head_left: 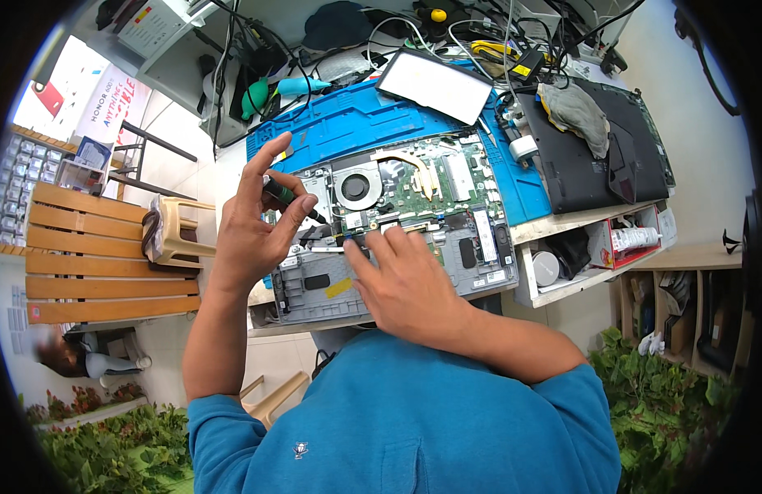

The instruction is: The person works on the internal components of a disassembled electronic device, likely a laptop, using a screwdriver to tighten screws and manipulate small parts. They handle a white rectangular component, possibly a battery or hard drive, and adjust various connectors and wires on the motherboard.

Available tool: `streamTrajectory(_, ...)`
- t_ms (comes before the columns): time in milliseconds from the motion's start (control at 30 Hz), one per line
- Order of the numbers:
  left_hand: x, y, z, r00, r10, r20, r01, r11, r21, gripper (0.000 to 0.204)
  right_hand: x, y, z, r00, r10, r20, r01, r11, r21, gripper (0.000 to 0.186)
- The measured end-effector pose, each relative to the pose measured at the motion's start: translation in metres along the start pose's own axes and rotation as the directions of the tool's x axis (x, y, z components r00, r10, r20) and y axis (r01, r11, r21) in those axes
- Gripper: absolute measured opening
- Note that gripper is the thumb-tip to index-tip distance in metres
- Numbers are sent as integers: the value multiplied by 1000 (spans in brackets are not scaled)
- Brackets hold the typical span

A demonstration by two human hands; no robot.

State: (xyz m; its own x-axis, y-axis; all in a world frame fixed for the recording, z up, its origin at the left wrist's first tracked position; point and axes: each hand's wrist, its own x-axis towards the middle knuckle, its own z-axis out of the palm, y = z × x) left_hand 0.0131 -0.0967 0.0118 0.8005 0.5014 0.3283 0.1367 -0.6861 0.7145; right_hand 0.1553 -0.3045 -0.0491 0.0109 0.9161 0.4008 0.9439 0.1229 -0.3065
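My left hand holds a dark green screwdriver, its index finger raised and its tip angled down toward the board at the left-middle of an opened laptop. My right hand rests with bent, parted fingers on the lower middle of the laptop, partly hiding it. The laptop's interior shows a green circuit board, a round fan, copper heat pipes and a grey lower section with a yellow label. It lies on a blue work mat on the bench.
Behind are a white-topped flat panel, tangled cables and a green blower. At right lie a dark laptop and cloth above an open drawer. At left stand a slatted bench and stool; a person is beyond.
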Motion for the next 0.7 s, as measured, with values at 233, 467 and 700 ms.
streamTrajectory(233,-6,-2,2,1000,7,-5,-7,1000,-19,79,16,7,8,997,75,28,-73,994,-86,66)
streamTrajectory(467,-8,-7,6,999,6,-32,-7,1000,-24,79,18,8,7,997,67,41,-64,995,-80,69)
streamTrajectory(700,-6,-12,16,996,54,-69,-55,998,-13,77,16,9,8,995,75,61,-72,996,-53,69)
